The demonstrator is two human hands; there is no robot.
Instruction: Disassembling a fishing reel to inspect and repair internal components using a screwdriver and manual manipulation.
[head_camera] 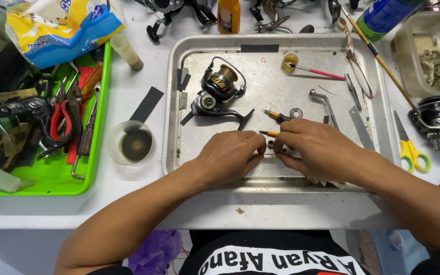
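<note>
My left hand (230, 155) and my right hand (314, 147) meet over the front of a metal tray (171, 102). Their fingertips pinch a small dark ring-shaped part (270, 145) between them. A small orange-handled screwdriver (269, 133) lies just behind the fingers, and a second one (276, 115) a little farther back. A black and gold spinning reel (219, 91) lies on the tray behind my left hand. A metal washer (296, 113) and a bent metal crank arm (326, 104) rest behind my right hand.
A green tray (47, 178) at the left holds pliers (62, 119) and other tools. A round cup of dark liquid (131, 142) stands between the trays. Yellow-handled scissors (408, 145) and another reel (439, 119) lie at the right. A snack bag (57, 28) is at the back left.
</note>
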